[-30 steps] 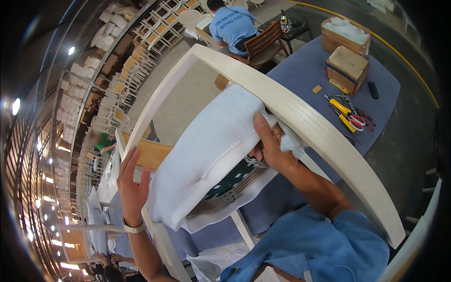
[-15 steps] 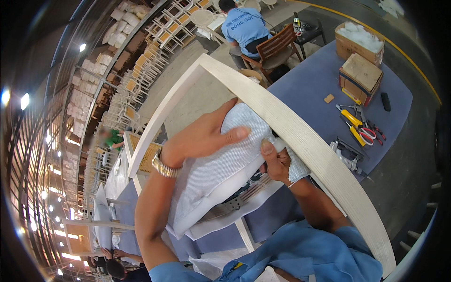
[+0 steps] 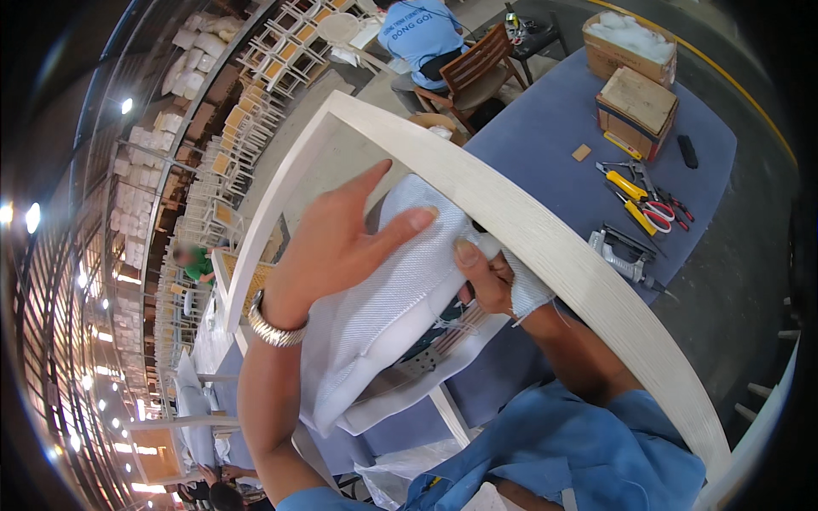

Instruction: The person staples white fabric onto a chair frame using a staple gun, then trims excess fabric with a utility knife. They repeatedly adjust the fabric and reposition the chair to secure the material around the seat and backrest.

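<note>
A white padded seat cushion (image 3: 392, 298) covered in woven fabric lies inside a white-painted chair frame (image 3: 545, 238) that arches across the view. My left hand (image 3: 341, 243), with a metal watch on the wrist, lies flat on top of the cushion with fingers spread. My right hand (image 3: 486, 277) pinches the loose fabric at the cushion's corner, right under the frame's curved rail. The underside of the cushion shows webbing and a pale board.
The work table (image 3: 545, 145) has a blue cover. On it lie a staple gun (image 3: 622, 255), yellow and red pliers and scissors (image 3: 643, 204), a wooden box (image 3: 639, 106) and a carton of white stuffing (image 3: 626, 43). A person in a blue shirt (image 3: 422, 34) sits on a wooden chair behind. Stacked chairs fill the left.
My left hand has come in from the left side of the frame and now presses on top of the cushion. My right hand stays gripping the fabric at the corner.
</note>
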Available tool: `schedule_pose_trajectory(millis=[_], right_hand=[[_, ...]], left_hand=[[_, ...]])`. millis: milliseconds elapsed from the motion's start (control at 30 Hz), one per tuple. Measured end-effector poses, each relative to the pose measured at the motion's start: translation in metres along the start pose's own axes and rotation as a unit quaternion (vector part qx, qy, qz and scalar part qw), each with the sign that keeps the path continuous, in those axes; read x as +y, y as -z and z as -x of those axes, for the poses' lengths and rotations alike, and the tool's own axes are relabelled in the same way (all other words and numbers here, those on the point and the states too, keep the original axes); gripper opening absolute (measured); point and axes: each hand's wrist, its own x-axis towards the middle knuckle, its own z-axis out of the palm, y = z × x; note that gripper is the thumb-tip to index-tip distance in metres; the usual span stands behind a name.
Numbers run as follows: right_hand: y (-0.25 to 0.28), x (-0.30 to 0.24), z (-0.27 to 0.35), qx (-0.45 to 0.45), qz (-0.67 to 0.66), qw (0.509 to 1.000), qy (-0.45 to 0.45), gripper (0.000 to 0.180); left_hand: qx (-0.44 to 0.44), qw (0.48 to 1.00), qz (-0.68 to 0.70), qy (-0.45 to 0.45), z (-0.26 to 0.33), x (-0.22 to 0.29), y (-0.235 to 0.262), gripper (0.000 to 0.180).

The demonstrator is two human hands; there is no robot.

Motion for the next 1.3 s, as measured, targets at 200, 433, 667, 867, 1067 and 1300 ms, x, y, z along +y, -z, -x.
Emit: schedule_pose_trajectory(millis=[200, 433, 667, 867, 1067, 1300], right_hand=[[0.009, 0.002, 0.001, 0.050, -0.089, 0.994, -0.038, 0.028], [0.107, 0.035, 0.060, -0.141, 0.025, 0.988, 0.050, 0.039], [0.270, 0.132, 0.174, 0.199, 0.547, 0.787, -0.205, 0.046], [0.303, 0.185, 0.172, 0.125, 0.695, 0.674, -0.219, 0.058], [0.276, 0.114, 0.130, 0.140, 0.558, 0.741, -0.347, 0.048], [0.171, 0.056, 0.218, 0.161, 0.278, 0.924, -0.206, 0.048]], left_hand=[[0.052, 0.995, -0.080, -0.038, -0.005, 0.007, -0.027, 0.084], [0.056, 0.993, -0.100, 0.012, 0.010, 0.014, -0.041, 0.086], [0.075, 0.989, -0.125, 0.036, 0.016, 0.020, -0.045, 0.089], [0.121, 0.983, -0.136, -0.007, 0.011, 0.022, -0.049, 0.085], [0.145, 0.974, -0.169, 0.025, 0.017, 0.024, -0.051, 0.091], [0.165, 0.972, -0.162, 0.035, 0.022, 0.023, -0.058, 0.093]])
